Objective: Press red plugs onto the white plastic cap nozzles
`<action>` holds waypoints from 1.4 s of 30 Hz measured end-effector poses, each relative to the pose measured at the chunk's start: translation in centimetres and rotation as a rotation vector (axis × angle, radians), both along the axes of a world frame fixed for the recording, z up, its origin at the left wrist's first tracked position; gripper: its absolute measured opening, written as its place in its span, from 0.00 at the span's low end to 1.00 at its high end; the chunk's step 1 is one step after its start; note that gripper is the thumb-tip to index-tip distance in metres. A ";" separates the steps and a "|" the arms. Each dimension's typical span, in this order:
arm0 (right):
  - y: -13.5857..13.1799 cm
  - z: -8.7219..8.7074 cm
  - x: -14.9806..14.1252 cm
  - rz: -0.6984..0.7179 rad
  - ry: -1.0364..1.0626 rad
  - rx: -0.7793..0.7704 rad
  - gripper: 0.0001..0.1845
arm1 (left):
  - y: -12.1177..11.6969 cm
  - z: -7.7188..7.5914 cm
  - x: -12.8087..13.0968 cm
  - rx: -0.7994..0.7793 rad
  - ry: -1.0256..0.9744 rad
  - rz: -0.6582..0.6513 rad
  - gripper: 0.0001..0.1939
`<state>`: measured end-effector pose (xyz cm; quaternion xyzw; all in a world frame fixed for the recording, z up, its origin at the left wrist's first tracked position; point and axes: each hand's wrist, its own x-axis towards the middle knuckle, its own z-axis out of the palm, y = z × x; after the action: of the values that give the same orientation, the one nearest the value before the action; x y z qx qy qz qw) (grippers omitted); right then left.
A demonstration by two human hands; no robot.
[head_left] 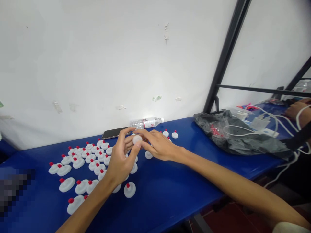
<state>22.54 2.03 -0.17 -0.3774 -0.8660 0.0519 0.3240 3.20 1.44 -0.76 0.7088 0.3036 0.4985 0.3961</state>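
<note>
My left hand (pixel 120 156) is raised over the blue table (pixel 170 191) and pinches a small white round cap (pixel 137 139) between thumb and fingers. My right hand (pixel 159 144) reaches in from the right, its fingertips touching the same cap, fingers curled together. Beneath and left of my hands lie several white disc-shaped parts with red tips (pixel 80 161), spread in loose rows. One plain white part (pixel 148 155) sits just under my right hand.
A dark phone (pixel 113 133) and a lying water bottle (pixel 146 122) rest by the wall. A grey-black plastic bag (pixel 233 136) with white chargers and cables (pixel 259 123) lies at the right. Another person's hand (pixel 297 110) shows at far right.
</note>
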 end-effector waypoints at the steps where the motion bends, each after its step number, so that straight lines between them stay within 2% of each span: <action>1: 0.0 0.0 0.0 -0.018 0.001 0.012 0.25 | -0.1 0.2 -0.1 -0.009 0.001 -0.016 0.26; 5: -0.2 0.1 -0.3 -0.069 0.089 0.049 0.19 | -0.2 0.9 -0.4 0.005 -0.013 -0.088 0.29; 8: -0.3 0.2 -0.2 -0.086 0.161 0.184 0.16 | 0.0 0.8 -0.3 0.022 0.042 -0.006 0.26; 12: -0.2 -0.1 -0.1 -0.086 0.082 0.369 0.17 | 0.4 0.3 -0.1 0.024 0.108 0.113 0.23; 16: -0.2 -0.1 0.0 -0.117 -0.024 0.483 0.16 | 0.2 0.4 0.1 0.002 0.159 0.181 0.25; 19: -0.1 0.7 0.6 -0.182 -0.086 0.510 0.16 | -0.1 0.9 0.1 0.040 0.225 0.233 0.23; 23: 0.6 3.0 2.8 -0.425 -0.087 0.361 0.18 | -0.1 1.0 -0.3 0.178 0.227 0.273 0.20; 26: 1.7 4.5 5.3 -0.770 -0.181 0.162 0.20 | 0.2 0.8 -0.7 0.170 0.108 0.233 0.21; 28: 2.6 4.8 7.1 -0.898 -0.208 0.083 0.21 | 0.2 0.7 -0.9 0.142 0.029 0.212 0.22; 31: 4.0 3.9 9.4 -1.042 -0.238 -0.066 0.21 | 0.2 0.7 -0.8 0.142 -0.019 0.202 0.23; 35: 5.3 2.1 10.9 -1.105 -0.298 -0.321 0.15 | 0.3 0.8 -0.6 0.115 -0.028 0.227 0.23; 37: 5.7 1.4 11.1 -1.096 -0.323 -0.424 0.20 | 0.3 0.9 -0.6 0.095 -0.035 0.248 0.23; 42: 6.1 0.9 11.1 -1.024 -0.358 -0.550 0.20 | 0.3 1.1 -0.8 0.074 -0.030 0.267 0.22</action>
<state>33.63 8.13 0.75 -0.8188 -0.5702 0.0471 0.0479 2.41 1.77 0.37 0.6688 0.3707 0.5680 0.3043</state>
